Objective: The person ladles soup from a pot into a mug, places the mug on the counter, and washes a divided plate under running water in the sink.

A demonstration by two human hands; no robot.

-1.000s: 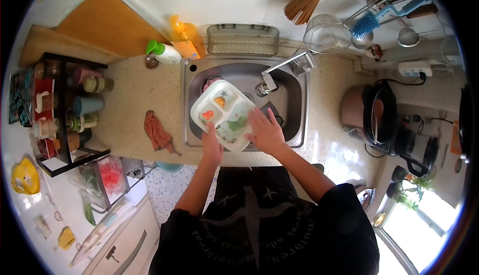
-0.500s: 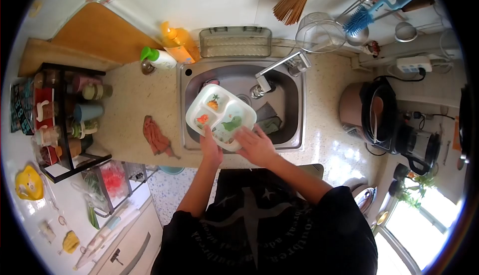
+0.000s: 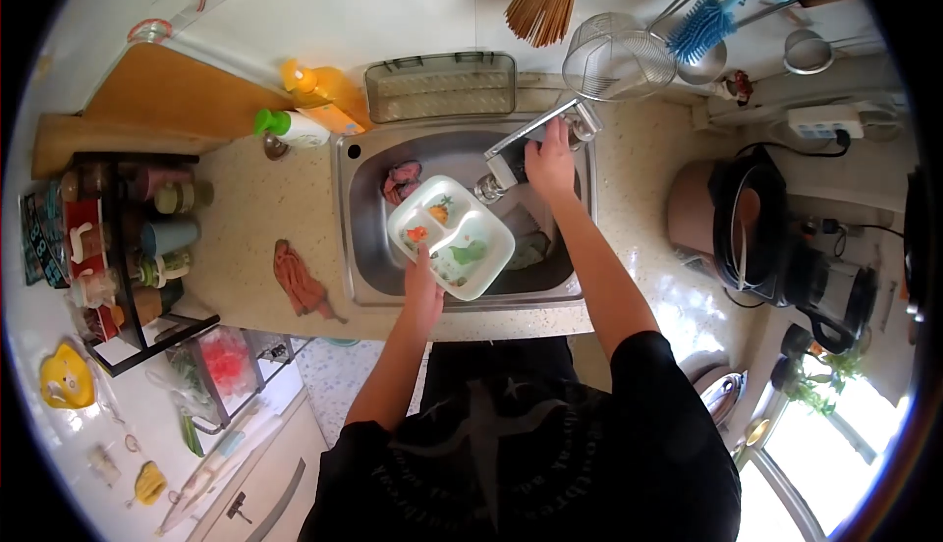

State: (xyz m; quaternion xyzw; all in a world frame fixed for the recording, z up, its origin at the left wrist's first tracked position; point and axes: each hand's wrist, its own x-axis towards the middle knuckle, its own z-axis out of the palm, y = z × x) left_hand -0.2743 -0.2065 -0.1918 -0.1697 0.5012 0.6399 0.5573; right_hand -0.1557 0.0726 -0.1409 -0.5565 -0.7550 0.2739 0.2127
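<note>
My left hand (image 3: 423, 282) grips the lower left rim of a white divided plate (image 3: 475, 272), its thumb over the edge. The plate, printed with cartoon dinosaurs, is tilted above the sink (image 3: 365, 247). At the back right of the sink, my right hand (image 3: 552, 164) is on the faucet (image 3: 530, 134), fingers curled by its base; the exact grip is partly hidden. A pink cloth (image 3: 403, 180) lies in the basin at the left, and a dark greenish cloth (image 3: 530, 249) at the right.
An orange cloth (image 3: 301, 279) lies on the counter left of the sink. Behind stand a green-capped bottle (image 3: 295, 128), an orange bottle (image 3: 324, 85) and a clear box (image 3: 440, 88). A wire strainer (image 3: 619, 57) hangs above the faucet; a cooker (image 3: 699, 198) stands right.
My right hand has left the plate and moved up and right to the faucet. The left hand keeps the plate, now slightly lower and further right over the sink.
</note>
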